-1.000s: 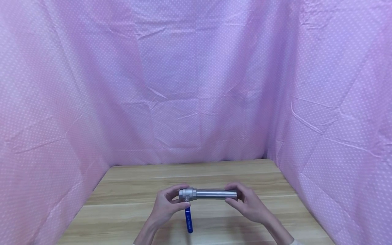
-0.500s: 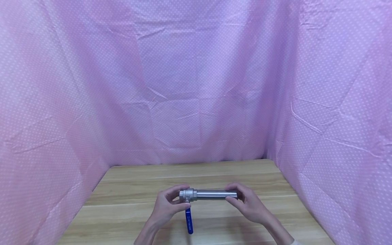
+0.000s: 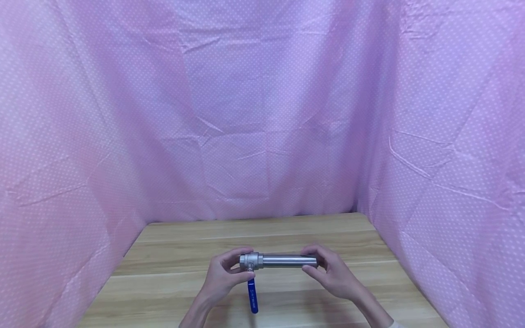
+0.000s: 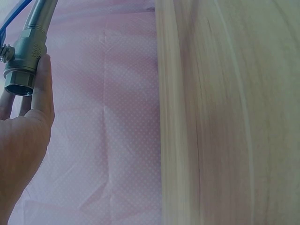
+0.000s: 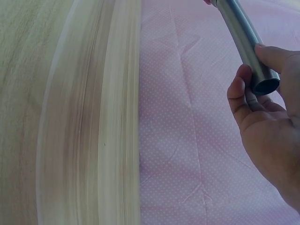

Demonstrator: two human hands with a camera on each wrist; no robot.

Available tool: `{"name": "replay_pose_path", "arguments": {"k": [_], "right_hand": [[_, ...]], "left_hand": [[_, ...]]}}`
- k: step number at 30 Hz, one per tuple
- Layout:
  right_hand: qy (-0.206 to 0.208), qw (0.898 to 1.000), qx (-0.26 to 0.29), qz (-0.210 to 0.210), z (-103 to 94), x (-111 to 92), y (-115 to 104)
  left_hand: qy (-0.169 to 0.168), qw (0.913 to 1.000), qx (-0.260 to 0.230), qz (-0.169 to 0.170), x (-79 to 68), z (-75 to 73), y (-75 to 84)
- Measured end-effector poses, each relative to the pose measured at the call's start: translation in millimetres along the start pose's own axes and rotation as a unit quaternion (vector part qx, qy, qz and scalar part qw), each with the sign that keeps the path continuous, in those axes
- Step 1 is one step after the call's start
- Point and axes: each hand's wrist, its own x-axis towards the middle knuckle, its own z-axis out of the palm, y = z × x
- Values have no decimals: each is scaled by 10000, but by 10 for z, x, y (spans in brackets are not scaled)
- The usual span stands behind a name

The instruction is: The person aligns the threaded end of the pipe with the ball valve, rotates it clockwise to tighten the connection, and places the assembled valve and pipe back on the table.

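A silver metal ball valve (image 3: 251, 260) with a blue lever handle (image 3: 253, 296) is held level above the table in the head view. Joined to its right side is a smooth steel pipe (image 3: 287, 260). My left hand (image 3: 219, 275) grips the valve body between thumb and fingers, and the lever points down toward me past the thumb. At the pipe's free end, my right hand (image 3: 334, 273) holds it between thumb and fingers. The open pipe mouth (image 5: 266, 86) faces the right wrist camera. In the left wrist view the valve's hex end (image 4: 19, 83) shows an open bore.
Beneath the hands lies a wood-grain table (image 3: 176, 246). Pink dotted cloth (image 3: 262, 136) hangs behind it and along both sides. The table's straight edge (image 4: 161, 140) shows in the left wrist view.
My right thumb has shifted slightly toward the pipe's near edge. Valve, pipe and left hand stay almost in place.
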Motion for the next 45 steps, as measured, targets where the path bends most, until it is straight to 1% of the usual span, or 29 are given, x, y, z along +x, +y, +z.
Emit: {"name": "replay_pose_path", "arguments": {"k": [3,6,14,17,22,30,34,39,45], "right_hand": [[-39,10000,49,66,-7,-5,7],[-45,10000,73,42,-10,-5,1],[22,9999,-10,-137,2,11,-29],[10,10000,-38,-35,-2,7,-25],[-22,9998,-5,213,-13,-6,-8],[21,9999,-140,88,-13,-9,-14],[-22,9997,-175,144,-15,-8,-15],[-44,9993,-213,313,-23,-3,-11],[9,9995,-195,265,-19,1,-22]], "left_hand": [[56,9999,-25,-92,-4,0,3],[84,9999,-45,-126,-5,0,1],[109,9998,-69,-160,-6,-3,-7],[79,9998,-58,-166,-12,-7,-5],[50,9999,-33,-92,-12,-4,-6],[-61,9999,-22,78,-5,1,-2],[-16,10000,-47,-53,-13,0,1],[35,9999,37,-98,-16,-1,5],[86,9998,-38,-178,-12,-1,18]]}}
